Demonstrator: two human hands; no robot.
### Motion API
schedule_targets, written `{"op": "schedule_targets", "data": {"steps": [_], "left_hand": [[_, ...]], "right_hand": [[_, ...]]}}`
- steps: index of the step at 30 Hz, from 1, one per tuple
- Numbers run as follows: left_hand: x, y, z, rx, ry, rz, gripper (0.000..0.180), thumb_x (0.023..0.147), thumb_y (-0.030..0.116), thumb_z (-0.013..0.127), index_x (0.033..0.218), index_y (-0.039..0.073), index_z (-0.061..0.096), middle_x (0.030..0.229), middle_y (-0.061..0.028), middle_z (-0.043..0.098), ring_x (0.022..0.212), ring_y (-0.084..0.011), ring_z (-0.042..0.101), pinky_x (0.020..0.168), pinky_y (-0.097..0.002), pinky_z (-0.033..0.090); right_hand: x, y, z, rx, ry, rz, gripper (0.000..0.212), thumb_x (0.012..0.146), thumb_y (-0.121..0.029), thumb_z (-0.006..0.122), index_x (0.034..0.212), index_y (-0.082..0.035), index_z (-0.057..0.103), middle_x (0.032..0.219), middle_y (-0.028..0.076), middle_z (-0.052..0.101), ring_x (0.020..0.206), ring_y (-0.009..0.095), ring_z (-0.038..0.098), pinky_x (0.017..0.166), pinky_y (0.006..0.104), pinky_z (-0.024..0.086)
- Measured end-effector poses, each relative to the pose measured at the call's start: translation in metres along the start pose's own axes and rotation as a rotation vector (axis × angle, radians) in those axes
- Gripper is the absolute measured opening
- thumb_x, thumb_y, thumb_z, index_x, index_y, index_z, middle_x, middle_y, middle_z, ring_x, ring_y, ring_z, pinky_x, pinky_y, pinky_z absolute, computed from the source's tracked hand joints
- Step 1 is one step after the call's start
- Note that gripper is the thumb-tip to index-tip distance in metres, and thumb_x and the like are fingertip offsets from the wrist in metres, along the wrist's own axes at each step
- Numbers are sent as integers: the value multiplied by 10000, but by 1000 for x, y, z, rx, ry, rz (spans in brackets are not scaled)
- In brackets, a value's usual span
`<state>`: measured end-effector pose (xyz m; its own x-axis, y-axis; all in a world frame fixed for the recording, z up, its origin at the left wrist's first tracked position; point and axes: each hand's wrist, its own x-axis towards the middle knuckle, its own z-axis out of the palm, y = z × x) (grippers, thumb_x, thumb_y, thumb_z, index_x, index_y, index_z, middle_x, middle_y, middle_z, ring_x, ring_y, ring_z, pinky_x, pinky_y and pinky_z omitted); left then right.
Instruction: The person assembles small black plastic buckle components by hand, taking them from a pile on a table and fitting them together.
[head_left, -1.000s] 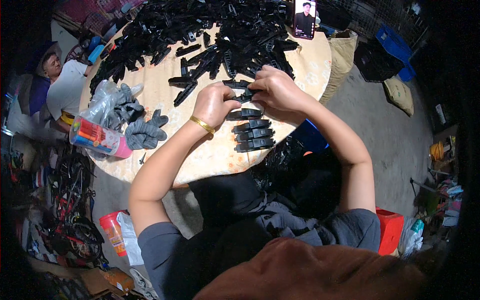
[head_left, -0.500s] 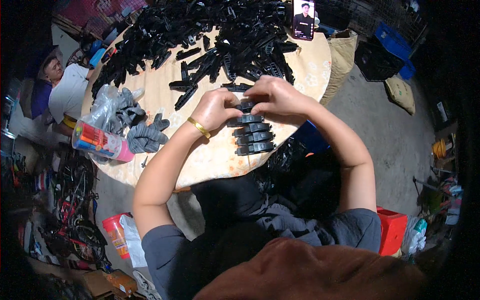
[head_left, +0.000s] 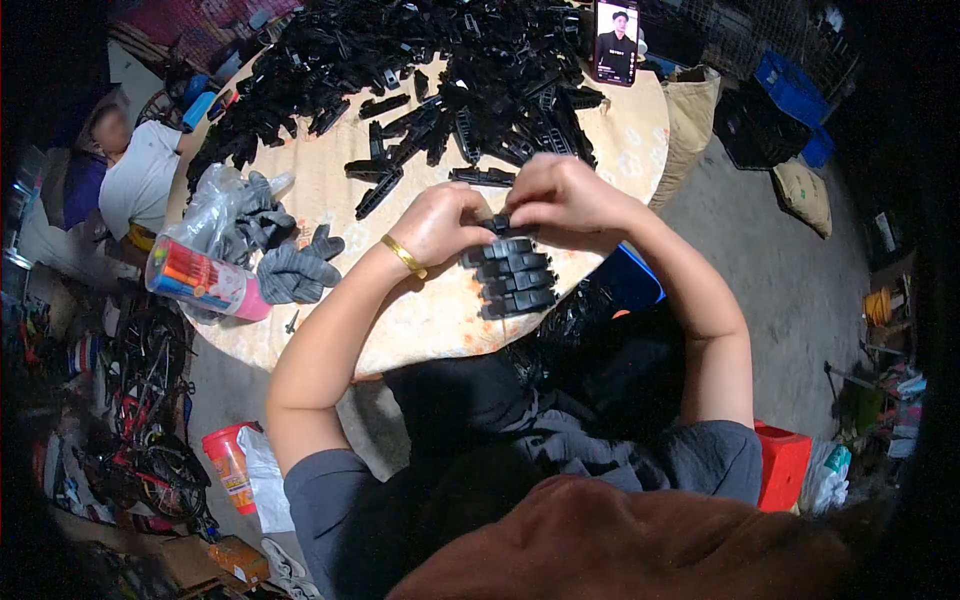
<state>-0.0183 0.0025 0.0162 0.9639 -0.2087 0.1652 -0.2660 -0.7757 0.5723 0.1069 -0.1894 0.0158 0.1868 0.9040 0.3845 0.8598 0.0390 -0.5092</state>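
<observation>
Head view: left hand [head_left: 440, 222] and right hand [head_left: 562, 200] pinch a small black plastic piece [head_left: 497, 226] between closed fingertips above the stacked black pieces [head_left: 512, 275] near the round table's [head_left: 420, 320] front edge. Seating it squarely, aligned with that ridged, matte, bar-shaped stack, likely matters most.

Four black plastic pieces [head_left: 508, 274] lie stacked in a row on the worktop [head_left: 420, 320], just under the two hands, left hand [head_left: 440, 222] and right hand [head_left: 560, 198], which hold a fifth piece [head_left: 497, 224] between them. Beyond the hands lies one big heap of black pieces [head_left: 420, 60], too many to count. Left of the hands lie one pair of grey gloves [head_left: 290, 268] and one clear bottle [head_left: 200, 275]. One phone [head_left: 616, 40] stands past the heap.
</observation>
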Motion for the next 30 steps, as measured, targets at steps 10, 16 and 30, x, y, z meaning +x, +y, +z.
{"op": "schedule_targets", "data": {"steps": [10, 16, 30], "left_hand": [[12, -14, 14, 348, 432, 165, 340, 710, 128, 697, 1026, 48, 600, 953, -102, 568, 931, -295, 509, 827, -379, 441], [18, -12, 20, 360, 375, 164, 261, 712, 82, 682, 957, 48, 599, 888, -114, 542, 871, -301, 503, 777, -381, 438], [12, -9, 20, 242, 393, 139, 203, 757, 76, 646, 946, 21, 592, 866, -132, 554, 847, -318, 504, 761, -385, 425]], "right_hand": [[14, 76, 14, -326, 387, 550, 586, 859, -421, 576, 1315, -75, 451, 1348, 273, 368, 1244, 401, 382, 1033, 414, 330], [84, 62, 52, -303, 452, 323, 551, 854, -383, 587, 1284, -58, 473, 1331, 290, 382, 1246, 421, 361, 1040, 428, 315], [111, 172, -34, -424, 276, 682, 551, 849, -511, 494, 1300, -194, 498, 1319, 183, 461, 1166, 384, 475, 977, 429, 401]]}}
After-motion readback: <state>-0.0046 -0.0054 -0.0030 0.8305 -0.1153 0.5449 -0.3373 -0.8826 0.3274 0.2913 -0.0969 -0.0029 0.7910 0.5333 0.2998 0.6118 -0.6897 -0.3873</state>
